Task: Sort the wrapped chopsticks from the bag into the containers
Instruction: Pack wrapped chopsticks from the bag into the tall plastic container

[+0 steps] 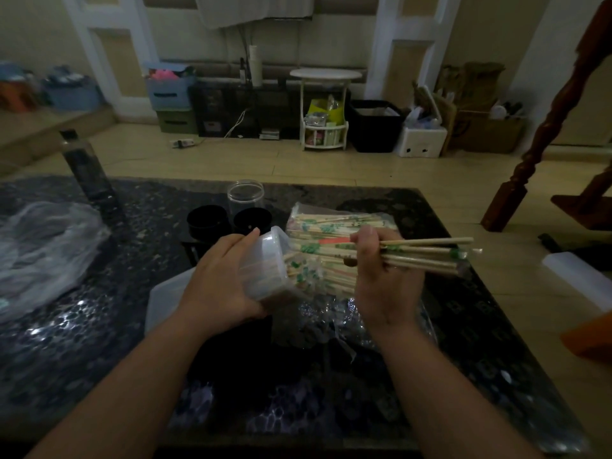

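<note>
Head view: left hand (218,279) wraps the tilted translucent plastic tub (268,266). Just right of the tub, right hand (384,276) fingers (364,240) clamp a bundle of wrapped wooden chopsticks (430,256) mid-length. Light, stiff, probably slick wrappers, so a firm middle grip looks best.

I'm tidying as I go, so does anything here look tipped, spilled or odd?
Only the translucent plastic tub stands out: the left hand holds it tipped on its side, wrapped chopsticks poking from its mouth, likely on purpose for loading. The right hand grips a loose bundle of more. Nothing looks spilled or damaged.
</note>
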